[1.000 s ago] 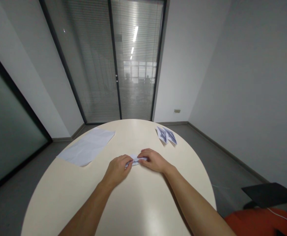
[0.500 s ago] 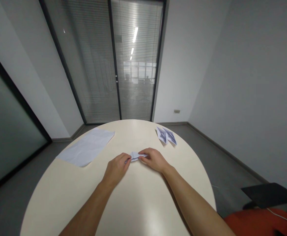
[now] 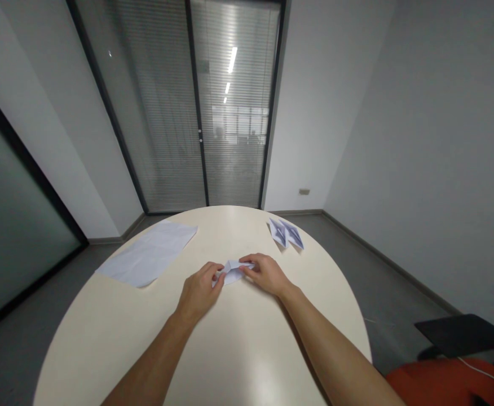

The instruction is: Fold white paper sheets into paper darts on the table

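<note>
Between my two hands, at the middle of the round table, is a small piece of folded white paper [image 3: 232,273] with raised creases. My left hand [image 3: 201,288] pinches its left end between thumb and fingers. The right end sits in the grip of my right hand [image 3: 265,273], thumb on the near side and fingers on the far side. Parts of the paper under the fingertips are hidden.
White paper sheets [image 3: 149,254] lie at the table's left. Two folded paper pieces [image 3: 286,233] stand side by side at the far right edge. The pale round table [image 3: 230,349] fills the foreground. A red and black chair [image 3: 450,361] is at lower right.
The folded paper has opened out a little, its near flap now spreading toward me. My fingers have shifted slightly on both ends, the left thumb lower than before.
</note>
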`<state>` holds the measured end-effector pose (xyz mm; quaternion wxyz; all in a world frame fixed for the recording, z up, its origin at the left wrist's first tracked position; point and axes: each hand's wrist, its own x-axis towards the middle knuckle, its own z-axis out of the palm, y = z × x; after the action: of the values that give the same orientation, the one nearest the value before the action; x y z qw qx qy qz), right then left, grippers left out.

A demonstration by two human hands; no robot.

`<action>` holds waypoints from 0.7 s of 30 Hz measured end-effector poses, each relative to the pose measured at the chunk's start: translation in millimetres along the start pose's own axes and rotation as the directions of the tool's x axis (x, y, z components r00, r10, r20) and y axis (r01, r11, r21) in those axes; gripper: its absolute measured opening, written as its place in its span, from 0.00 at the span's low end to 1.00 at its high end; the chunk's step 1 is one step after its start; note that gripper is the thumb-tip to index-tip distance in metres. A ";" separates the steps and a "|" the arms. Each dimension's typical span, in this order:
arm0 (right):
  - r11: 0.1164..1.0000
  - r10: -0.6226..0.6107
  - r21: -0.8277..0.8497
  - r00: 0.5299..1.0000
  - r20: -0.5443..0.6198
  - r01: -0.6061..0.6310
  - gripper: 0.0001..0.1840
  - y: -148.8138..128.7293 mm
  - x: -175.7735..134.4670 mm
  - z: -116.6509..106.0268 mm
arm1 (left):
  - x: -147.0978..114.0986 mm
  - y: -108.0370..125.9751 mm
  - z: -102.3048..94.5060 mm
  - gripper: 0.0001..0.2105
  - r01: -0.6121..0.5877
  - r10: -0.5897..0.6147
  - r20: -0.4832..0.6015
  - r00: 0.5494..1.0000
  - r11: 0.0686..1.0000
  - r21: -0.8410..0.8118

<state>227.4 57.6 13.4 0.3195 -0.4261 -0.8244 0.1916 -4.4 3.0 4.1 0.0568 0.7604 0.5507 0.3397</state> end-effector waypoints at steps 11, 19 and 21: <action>0.992 0.014 0.126 0.998 -0.059 -0.006 0.14 -0.9 -0.3 -0.2 | 0.1 -3.7 8.0 0.16 0.018 0.018 0.104 0.994 0.942 -0.335; 0.981 -0.038 0.190 0.999 -0.010 0.040 0.16 -2.0 -2.4 3.1 | 0.7 -5.6 9.0 0.20 -0.102 0.137 0.084 0.987 0.938 -0.332; 0.979 -0.056 0.197 0.998 -0.008 0.056 0.15 -2.1 -2.6 3.5 | 0.7 -4.0 6.8 0.17 -0.128 0.158 0.075 0.985 0.944 -0.304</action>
<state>224.8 54.2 11.2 0.3665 -0.3693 -0.8126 0.2627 -3.6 7.1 -2.6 0.1730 0.7969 0.4331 0.3840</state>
